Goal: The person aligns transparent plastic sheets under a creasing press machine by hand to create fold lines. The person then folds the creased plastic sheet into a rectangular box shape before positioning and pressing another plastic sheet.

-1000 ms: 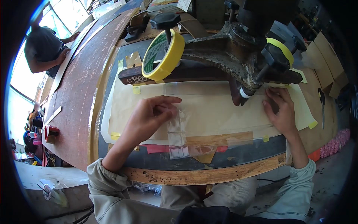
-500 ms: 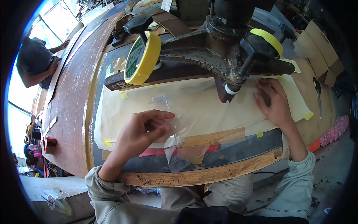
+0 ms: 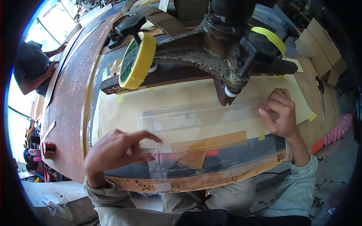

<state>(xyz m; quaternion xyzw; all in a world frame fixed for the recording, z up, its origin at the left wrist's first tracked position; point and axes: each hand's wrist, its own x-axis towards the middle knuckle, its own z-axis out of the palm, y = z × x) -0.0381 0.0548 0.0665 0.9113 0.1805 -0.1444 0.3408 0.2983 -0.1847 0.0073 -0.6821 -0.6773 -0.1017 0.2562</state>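
Observation:
A clear plastic sheet [image 3: 196, 116] with straight creases lies across the cream paper [image 3: 113, 120], its lower left part reaching over the wooden front edge. At the sheet's left side is my left hand [image 3: 117, 152], index finger and thumb apart, the fingertips at the plastic. Curled at the right end of the sheet, my right hand [image 3: 281, 115] appears to pinch it between thumb and fingers. Under the plastic show a brown tape strip [image 3: 226, 139] and a piece of red material [image 3: 213, 152]. The exact contact at both hands is hard to see through the transparent plastic.
Above the paper stands a dark metal press head [image 3: 222, 49] with a crossbar [image 3: 177, 77]. Yellow tape rolls [image 3: 145, 62] hang on its black knobs. Scissors [image 3: 321, 90] and a cardboard box [image 3: 320, 49] lie right. A person [image 3: 32, 67] works at the left table.
My left hand has moved down and left, and the plastic sheet has come down toward me and flattened. My right hand has shifted slightly lower. The view has shifted a little.

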